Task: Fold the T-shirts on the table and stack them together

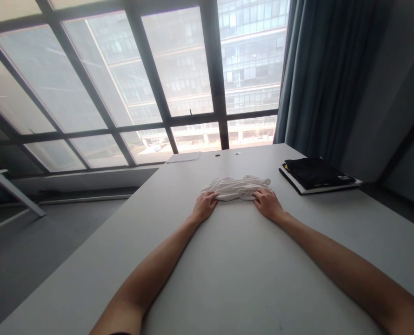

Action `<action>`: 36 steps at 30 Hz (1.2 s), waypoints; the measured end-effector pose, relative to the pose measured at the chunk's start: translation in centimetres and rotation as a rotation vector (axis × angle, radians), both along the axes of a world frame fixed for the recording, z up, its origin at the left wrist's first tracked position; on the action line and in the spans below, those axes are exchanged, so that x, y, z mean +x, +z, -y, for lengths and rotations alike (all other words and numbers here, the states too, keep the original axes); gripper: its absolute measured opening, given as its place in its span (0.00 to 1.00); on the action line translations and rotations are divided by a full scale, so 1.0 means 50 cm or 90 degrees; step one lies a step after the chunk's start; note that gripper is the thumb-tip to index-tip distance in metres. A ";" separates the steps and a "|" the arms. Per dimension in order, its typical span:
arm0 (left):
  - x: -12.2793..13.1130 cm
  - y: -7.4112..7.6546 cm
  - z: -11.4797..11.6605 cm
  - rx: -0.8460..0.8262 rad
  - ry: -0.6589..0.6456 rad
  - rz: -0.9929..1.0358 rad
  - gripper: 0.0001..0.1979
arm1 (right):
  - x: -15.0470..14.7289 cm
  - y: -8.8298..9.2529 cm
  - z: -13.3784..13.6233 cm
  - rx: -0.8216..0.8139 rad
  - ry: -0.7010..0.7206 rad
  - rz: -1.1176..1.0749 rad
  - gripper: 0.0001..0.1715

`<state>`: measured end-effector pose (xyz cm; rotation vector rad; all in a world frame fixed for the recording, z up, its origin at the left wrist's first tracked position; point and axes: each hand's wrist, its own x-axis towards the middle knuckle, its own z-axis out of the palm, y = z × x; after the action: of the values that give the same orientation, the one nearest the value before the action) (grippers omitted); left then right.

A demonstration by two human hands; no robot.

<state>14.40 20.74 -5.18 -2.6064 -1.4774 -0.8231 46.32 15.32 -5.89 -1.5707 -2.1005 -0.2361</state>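
Note:
A crumpled white cloth (237,188) lies bunched up on the white table (235,260), wider than it is deep. Both of my arms reach forward to it. At its near left corner, my left hand (205,205) is closed on the fabric with curled fingers. My right hand (268,204) grips the near right end in much the same way. The cloth rests on the tabletop between the two hands. What kind of garment or cloth it is, the folds do not show.
To the right, a folded black garment (317,171) lies on a white and black flat stack (327,188). A white sheet (183,157) and two round holes are at the far edge. Windows, a blue curtain (315,79) and another table (15,188) stand around.

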 end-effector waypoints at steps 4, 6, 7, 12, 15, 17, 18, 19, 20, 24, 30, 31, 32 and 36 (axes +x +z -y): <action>-0.025 -0.011 -0.022 -0.011 0.057 0.038 0.22 | 0.020 -0.004 -0.007 -0.003 -0.040 -0.020 0.15; -0.036 -0.008 -0.030 -0.036 0.060 0.077 0.22 | 0.030 -0.003 -0.011 -0.002 -0.027 -0.050 0.15; -0.040 -0.004 -0.032 -0.043 0.057 0.105 0.22 | 0.034 -0.002 -0.014 0.002 -0.017 -0.076 0.16; -0.046 0.016 -0.036 -0.057 0.059 0.298 0.21 | 0.052 -0.002 -0.042 0.056 0.017 -0.359 0.18; -0.047 0.018 -0.039 -0.089 0.081 0.359 0.24 | 0.066 -0.009 -0.060 0.076 -0.019 -0.489 0.21; -0.048 0.015 -0.042 -0.094 0.094 0.365 0.23 | 0.073 -0.015 -0.066 0.067 -0.063 -0.495 0.20; -0.049 0.014 -0.043 -0.089 0.101 0.363 0.21 | 0.076 -0.016 -0.066 0.065 -0.080 -0.473 0.19; -0.049 0.012 -0.044 -0.078 0.110 0.361 0.19 | 0.077 -0.017 -0.064 0.071 -0.091 -0.437 0.18; -0.050 0.012 -0.043 -0.064 0.119 0.361 0.17 | 0.078 -0.016 -0.060 0.084 -0.095 -0.391 0.18; -0.053 0.015 -0.037 0.012 0.082 0.294 0.10 | 0.065 -0.001 -0.034 0.120 -0.052 -0.202 0.15; -0.051 0.018 -0.020 -0.017 -0.151 0.072 0.18 | 0.037 0.003 -0.015 0.039 0.010 -0.059 0.16; -0.051 0.018 -0.018 -0.032 -0.152 0.080 0.21 | 0.037 0.000 -0.016 0.036 -0.003 -0.048 0.18; -0.051 0.017 -0.017 -0.048 -0.145 0.096 0.21 | 0.038 -0.002 -0.017 0.039 -0.019 -0.041 0.20; -0.050 0.018 -0.018 -0.083 -0.093 0.172 0.18 | 0.047 -0.003 -0.018 0.080 -0.099 -0.050 0.21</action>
<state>11.89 21.61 -4.27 -2.8194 -1.4553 -1.1735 48.67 16.23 -6.04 -1.6420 -1.8696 -0.3473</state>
